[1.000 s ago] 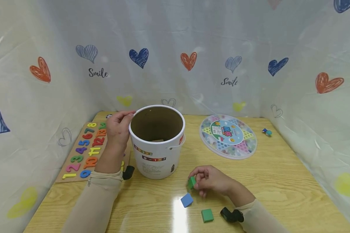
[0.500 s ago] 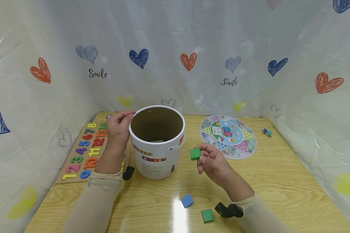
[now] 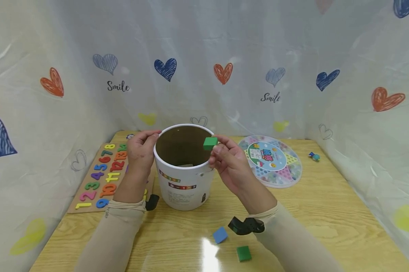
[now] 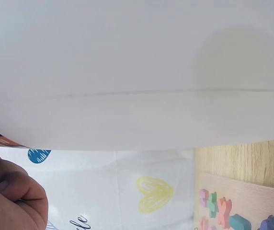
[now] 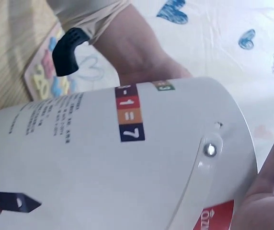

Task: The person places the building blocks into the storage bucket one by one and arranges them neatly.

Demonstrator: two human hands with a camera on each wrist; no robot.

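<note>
A tall white bucket stands upright on the table, its mouth tilted into sight and a pale piece lying at the bottom. My left hand grips the bucket's left rim with thumb and fingers. Between thumb and fingers, my right hand pinches a green block at the right rim, where it overlaps the opening. In the right wrist view the bucket wall fills the middle, and the held block is out of sight. A blue block and a second green block lie in front of the bucket.
At the left lies a wooden number board with coloured digits. Behind my right hand is a round Chinese checkers board. A small blue-green toy sits at the far right. A heart-printed curtain encloses the table.
My right hand has lifted a green block from the table and carried it up and left to the bucket's rim. The left hand keeps its grip on the rim.
</note>
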